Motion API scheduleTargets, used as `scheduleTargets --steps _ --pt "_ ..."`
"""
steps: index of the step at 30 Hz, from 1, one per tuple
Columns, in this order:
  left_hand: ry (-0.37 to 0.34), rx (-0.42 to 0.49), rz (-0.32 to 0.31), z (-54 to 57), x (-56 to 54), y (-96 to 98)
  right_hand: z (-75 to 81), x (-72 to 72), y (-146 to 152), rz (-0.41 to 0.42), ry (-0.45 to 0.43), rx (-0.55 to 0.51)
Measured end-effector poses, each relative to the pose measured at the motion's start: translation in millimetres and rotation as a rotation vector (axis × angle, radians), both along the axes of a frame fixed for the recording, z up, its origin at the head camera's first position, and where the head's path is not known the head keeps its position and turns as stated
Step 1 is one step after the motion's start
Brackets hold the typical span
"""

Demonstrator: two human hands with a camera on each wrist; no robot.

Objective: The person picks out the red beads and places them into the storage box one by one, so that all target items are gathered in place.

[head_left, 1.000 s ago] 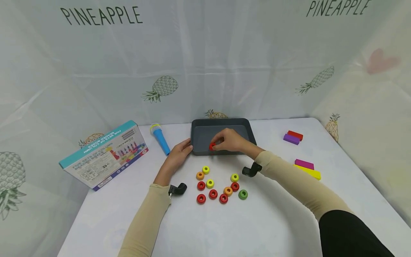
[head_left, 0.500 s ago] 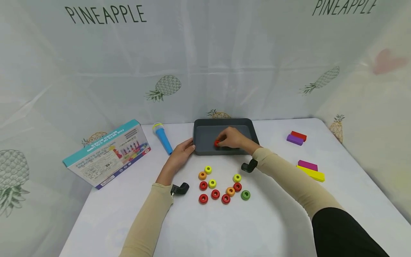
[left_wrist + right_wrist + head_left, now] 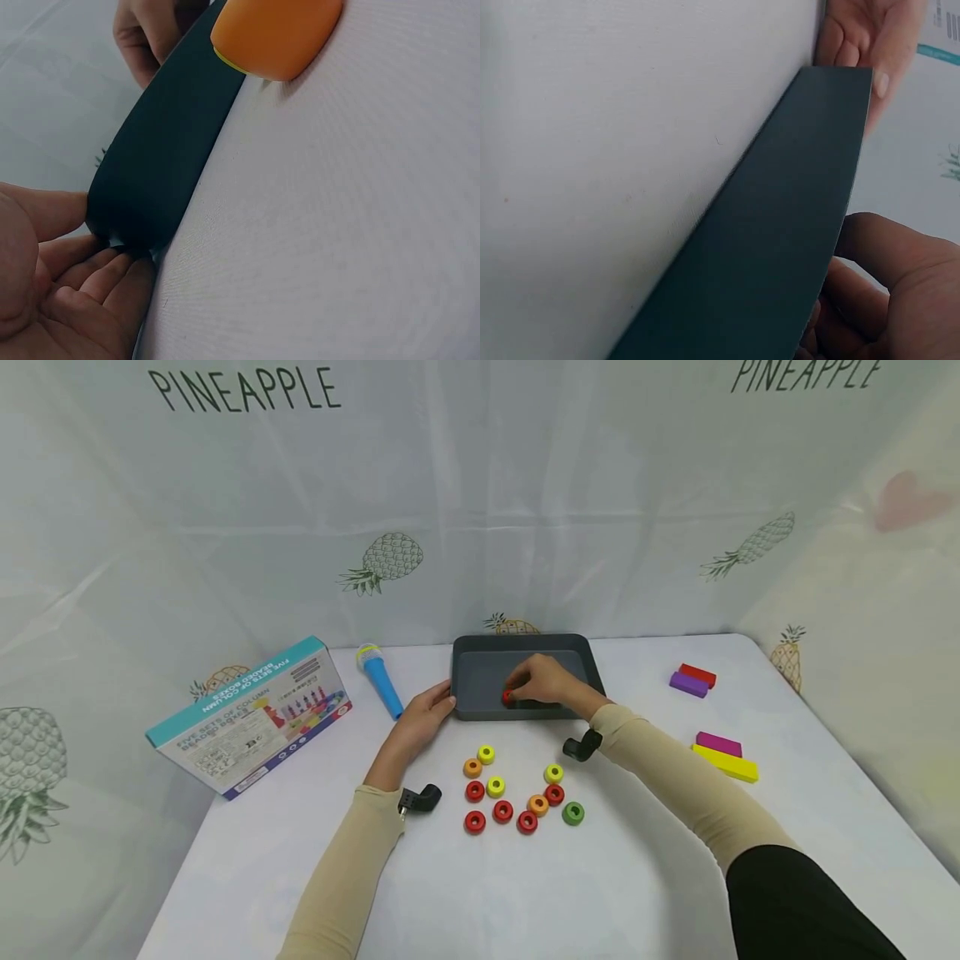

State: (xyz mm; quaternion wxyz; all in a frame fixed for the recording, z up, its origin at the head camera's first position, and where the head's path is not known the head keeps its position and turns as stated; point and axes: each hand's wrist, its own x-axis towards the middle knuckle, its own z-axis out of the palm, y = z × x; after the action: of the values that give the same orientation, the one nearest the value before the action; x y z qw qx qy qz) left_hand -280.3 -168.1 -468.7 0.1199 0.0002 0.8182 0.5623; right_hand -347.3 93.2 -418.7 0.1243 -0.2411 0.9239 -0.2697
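Observation:
In the head view, a dark grey tray (image 3: 480,660) lies at the back of the white table. My left hand (image 3: 424,718) holds its near left corner, thumb at the rim and fingers against the outer wall. Inside the tray, my right hand (image 3: 546,680) pinches a red ring-shaped bead (image 3: 507,697) low over the tray floor. The right wrist view hides the bead behind the tray wall (image 3: 757,202). In front of the tray lie several loose beads, among them a yellow bead (image 3: 486,755), an orange bead (image 3: 472,767), a red bead (image 3: 475,822) and a green bead (image 3: 573,813).
A printed cardboard box (image 3: 251,718) stands to the left, beside a blue toy microphone (image 3: 381,682). On the right lie a red block (image 3: 698,675), a purple block (image 3: 687,685), a magenta block (image 3: 718,744) and a yellow block (image 3: 726,763). A pineapple-print sheet hangs behind.
My right hand has lowered the red bead and shifted slightly within the tray. The left hand keeps its place on the tray corner. The head view has shifted slightly.

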Motion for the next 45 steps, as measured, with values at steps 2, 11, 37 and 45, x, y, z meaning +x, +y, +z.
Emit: scheduleTargets --steps 2,11,37,45 --pt "0.005 0.006 -0.004 -0.3 0.1 -0.2 0.2 -0.4 0 -0.001 0.0 -0.001" --pt "0.013 0.005 -0.015 -1.6 0.2 -0.9 2.5 3.6 3 -0.011 -0.023 -0.048" --pt "0.036 0.042 -0.034 -2.9 -2.9 -2.3 3.7 112.4 -29 0.342 -0.092 -0.162" --pt "0.049 0.062 -0.034 -2.9 -1.8 -2.3 -9.5 127.5 -34 0.336 -0.083 -0.099"
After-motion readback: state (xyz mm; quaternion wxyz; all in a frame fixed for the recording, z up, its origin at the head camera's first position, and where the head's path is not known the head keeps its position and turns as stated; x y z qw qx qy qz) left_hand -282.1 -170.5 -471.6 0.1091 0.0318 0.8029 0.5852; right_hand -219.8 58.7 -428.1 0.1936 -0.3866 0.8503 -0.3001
